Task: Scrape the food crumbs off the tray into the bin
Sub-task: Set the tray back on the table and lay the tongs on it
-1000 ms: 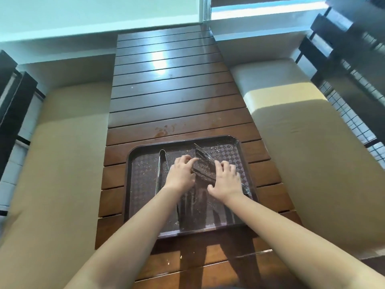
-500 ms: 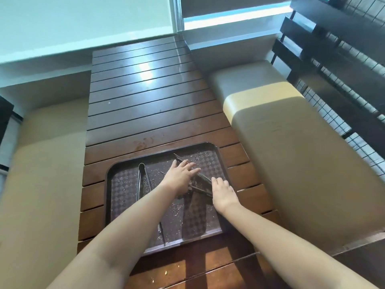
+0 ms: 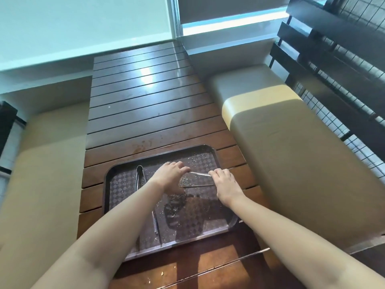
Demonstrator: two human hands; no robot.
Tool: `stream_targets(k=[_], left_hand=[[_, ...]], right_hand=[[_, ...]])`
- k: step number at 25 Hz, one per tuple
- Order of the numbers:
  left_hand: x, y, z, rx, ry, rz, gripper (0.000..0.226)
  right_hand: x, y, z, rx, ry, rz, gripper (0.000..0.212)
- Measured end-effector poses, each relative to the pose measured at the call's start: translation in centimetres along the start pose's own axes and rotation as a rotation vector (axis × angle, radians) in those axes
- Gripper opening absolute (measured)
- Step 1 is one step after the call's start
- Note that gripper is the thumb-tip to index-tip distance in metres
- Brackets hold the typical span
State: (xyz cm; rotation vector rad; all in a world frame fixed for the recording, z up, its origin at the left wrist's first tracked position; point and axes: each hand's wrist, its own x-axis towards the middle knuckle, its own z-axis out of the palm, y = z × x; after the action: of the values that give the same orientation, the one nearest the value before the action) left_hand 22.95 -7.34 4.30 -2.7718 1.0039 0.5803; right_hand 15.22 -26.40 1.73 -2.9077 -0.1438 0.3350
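Fingers (image 3: 216,173) of the right hand (image 3: 226,185) curl around the right end of a thin metal strip (image 3: 200,174). It looks like a pinch, with the strip coming out to the left from under the fingertips. The left hand (image 3: 168,176) lies flat-ish just to the left, its fingers stretched out toward the same spot, with the tips close to the strip's left end. I cannot tell if the left hand holds anything; its palm hides what is under it.

Between the two hands sits a small dark wedge-shaped piece (image 3: 191,182) dusted with pale crumbs. The strip runs along its top edge, lying left to right across the tray (image 3: 214,157). The right hand is at the strip's right end, so it is the one in charge of it. The left hand seems to steady the wedge from the other side.

Crumbs (image 3: 203,157) lie scattered over the tray's checkered floor, mostly at the far side and down the middle. So the crumbs are all around the fingers, some beyond them and some nearer the person. A pair of metal tongs (image 3: 140,177) lies on the left part of the tray, pointing away from the person, well to the left of both hands.

The tray rests on the wooden slatted counter (image 3: 145,113), with padded benches on both sides. No bin shows anywhere, so the scraping into it is not yet done. A few crumbs also lie on the counter near the person.
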Motion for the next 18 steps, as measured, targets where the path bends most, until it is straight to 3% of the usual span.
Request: stream_targets(k=[3,7,9,12,13,16,18], left_hand=[[-1.9,0.2,-0.2,-0.194,0.042,-0.13,0.075],[-4.0,1.8,0.5,-0.493,0.148,-0.427,0.074],[-4.6,2.4,1.2,-0.672,0.205,-0.59,0.074],[-4.9,2.9,2.0,-0.95,0.22,-0.781,0.077],[-5.0,3.1,2.1,-1.032,0.209,-0.83,0.08],[-5.0,4.0,2.5,-1.185,0.184,-0.899,0.086],[-5.1,4.4,2.6,-1.234,0.199,-0.928,0.076]], right_hand=[[0.9,-0.3,-1.0,0.055,0.075,-0.033,0.058],[1.3,-3.1,-0.6,0.191,0.42,0.113,0.064],[0.8,-4.5,-0.5,0.472,0.283,0.254,0.062],[0.5,-6.6,0.4,0.958,-0.186,0.338,0.046],[0.4,-7.3,1.1,1.083,-0.26,0.332,0.042],[0.0,-8.7,2.6,1.232,-0.304,0.34,0.035],[-0.2,-9.1,2.5,1.253,-0.258,0.332,0.038]])
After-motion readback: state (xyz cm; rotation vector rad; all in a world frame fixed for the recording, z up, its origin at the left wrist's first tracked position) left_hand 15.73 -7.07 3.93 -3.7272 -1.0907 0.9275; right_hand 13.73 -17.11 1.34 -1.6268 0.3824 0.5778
